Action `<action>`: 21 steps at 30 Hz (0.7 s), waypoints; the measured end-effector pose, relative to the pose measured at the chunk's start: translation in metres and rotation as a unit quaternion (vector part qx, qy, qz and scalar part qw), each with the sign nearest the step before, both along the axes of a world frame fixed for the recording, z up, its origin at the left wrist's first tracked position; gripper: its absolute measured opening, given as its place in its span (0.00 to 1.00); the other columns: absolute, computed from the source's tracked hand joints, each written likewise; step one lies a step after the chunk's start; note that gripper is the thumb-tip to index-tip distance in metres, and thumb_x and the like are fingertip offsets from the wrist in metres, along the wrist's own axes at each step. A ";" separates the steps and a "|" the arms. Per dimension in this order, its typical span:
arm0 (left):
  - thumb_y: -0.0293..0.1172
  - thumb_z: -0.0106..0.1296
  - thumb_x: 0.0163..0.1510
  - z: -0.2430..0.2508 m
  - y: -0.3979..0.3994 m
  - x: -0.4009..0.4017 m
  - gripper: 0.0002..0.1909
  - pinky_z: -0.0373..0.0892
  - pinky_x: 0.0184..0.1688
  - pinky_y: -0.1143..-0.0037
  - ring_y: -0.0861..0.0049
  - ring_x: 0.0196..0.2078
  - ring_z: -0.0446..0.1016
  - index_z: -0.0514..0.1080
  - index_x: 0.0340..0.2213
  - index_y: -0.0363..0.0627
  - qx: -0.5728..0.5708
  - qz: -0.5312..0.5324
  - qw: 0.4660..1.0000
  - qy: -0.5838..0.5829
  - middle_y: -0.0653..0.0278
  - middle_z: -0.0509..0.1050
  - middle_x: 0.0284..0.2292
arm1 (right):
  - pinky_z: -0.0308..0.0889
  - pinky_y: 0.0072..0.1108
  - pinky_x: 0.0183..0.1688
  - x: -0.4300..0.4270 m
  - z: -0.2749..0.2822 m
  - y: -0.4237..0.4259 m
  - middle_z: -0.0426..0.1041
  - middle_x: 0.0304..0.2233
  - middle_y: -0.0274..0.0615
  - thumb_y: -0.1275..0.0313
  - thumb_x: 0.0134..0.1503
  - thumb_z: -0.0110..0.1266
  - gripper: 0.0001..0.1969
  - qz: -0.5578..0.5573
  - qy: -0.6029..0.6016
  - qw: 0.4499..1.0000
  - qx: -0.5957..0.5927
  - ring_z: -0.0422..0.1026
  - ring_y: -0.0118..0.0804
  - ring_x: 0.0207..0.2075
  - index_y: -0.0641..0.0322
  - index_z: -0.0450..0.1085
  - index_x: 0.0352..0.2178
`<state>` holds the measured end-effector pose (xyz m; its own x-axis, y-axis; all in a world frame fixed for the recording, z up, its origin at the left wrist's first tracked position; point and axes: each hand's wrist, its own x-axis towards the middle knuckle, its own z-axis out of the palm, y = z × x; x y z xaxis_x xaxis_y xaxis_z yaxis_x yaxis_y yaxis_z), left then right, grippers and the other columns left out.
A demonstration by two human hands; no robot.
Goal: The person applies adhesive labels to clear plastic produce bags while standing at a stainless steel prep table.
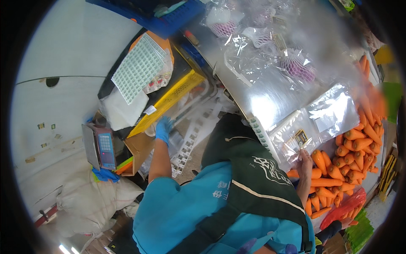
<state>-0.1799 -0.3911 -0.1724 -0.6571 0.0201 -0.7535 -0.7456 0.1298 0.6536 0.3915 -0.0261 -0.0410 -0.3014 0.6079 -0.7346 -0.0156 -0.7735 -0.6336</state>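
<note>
My left hand (164,128), in a blue glove, is beside the lower edge of a yellow plastic crate (165,104), its fingers somewhat apart and nothing visible in them. Below it lie strips of labels (187,147) and clear plastic. My bare right hand (305,162) pinches the edge of a clear plastic bag (285,139) that bears a black and gold label (299,138). This bag lies at the edge of a metal table (263,101), next to another clear bag (336,111). Many loose carrots (345,162) are heaped just right of this hand.
Net-wrapped purple produce (296,68) in clear bags lies on the table's far part. Sticker sheets (138,66) rest above the yellow crate, near a digital scale (106,149) and cardboard box (138,152). A blue crate (171,19) stands above. Another person's hand (345,223) is by a red bag (344,208).
</note>
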 end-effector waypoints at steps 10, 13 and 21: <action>0.20 0.46 0.47 0.029 0.250 0.093 0.37 0.60 0.55 0.72 0.71 0.48 0.69 0.49 0.59 0.44 0.291 -0.241 0.924 0.052 0.57 0.68 0.49 | 0.71 0.18 0.32 -0.019 0.016 -0.004 0.68 0.23 0.31 0.71 0.60 0.46 0.06 0.004 -0.055 0.998 0.017 0.69 0.22 0.23 0.62 0.67 0.30; 0.20 0.47 0.47 0.041 0.259 0.092 0.36 0.66 0.43 0.77 0.76 0.39 0.71 0.52 0.58 0.47 0.258 -0.262 0.930 0.020 0.59 0.70 0.45 | 0.66 0.16 0.27 -0.010 0.013 -0.006 0.66 0.21 0.31 0.70 0.60 0.46 0.07 0.011 -0.047 0.998 0.040 0.67 0.23 0.22 0.62 0.67 0.30; 0.27 0.54 0.49 0.095 0.241 0.080 0.18 0.67 0.34 0.80 0.78 0.31 0.72 0.70 0.42 0.33 0.105 -0.474 0.873 0.037 0.60 0.75 0.32 | 0.67 0.19 0.30 -0.013 0.056 -0.003 0.70 0.26 0.37 0.68 0.56 0.51 0.12 0.166 -0.386 0.866 0.273 0.71 0.29 0.26 0.66 0.68 0.39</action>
<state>-0.0999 -0.1503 -0.0770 -0.3174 0.7141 -0.6240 -0.3222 0.5376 0.7792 0.3788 -0.0286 0.0152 -0.0735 0.9020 -0.4254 0.7406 -0.2363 -0.6290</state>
